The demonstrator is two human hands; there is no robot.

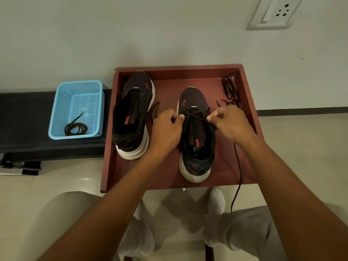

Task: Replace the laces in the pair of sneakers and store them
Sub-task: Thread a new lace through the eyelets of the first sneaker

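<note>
Two black sneakers with white soles stand in a reddish-brown wooden drawer [169,87], toes toward the wall. The left sneaker [132,115] has no lace. On the right sneaker [196,134] a dark lace [194,114] crosses the upper eyelets. My left hand [166,129] pinches the lace at the shoe's left side. At the right side my right hand [230,122] pinches it too. A long lace end [238,172] hangs from under my right hand over the drawer's front edge. A bundle of black lace [230,91] lies in the drawer's far right corner.
A light blue plastic basket [62,108] holding a coiled dark lace [75,127] sits on a black bench [24,125] left of the drawer. My legs and socked feet are below the drawer on a pale tiled floor. A wall socket [273,13] is at the upper right.
</note>
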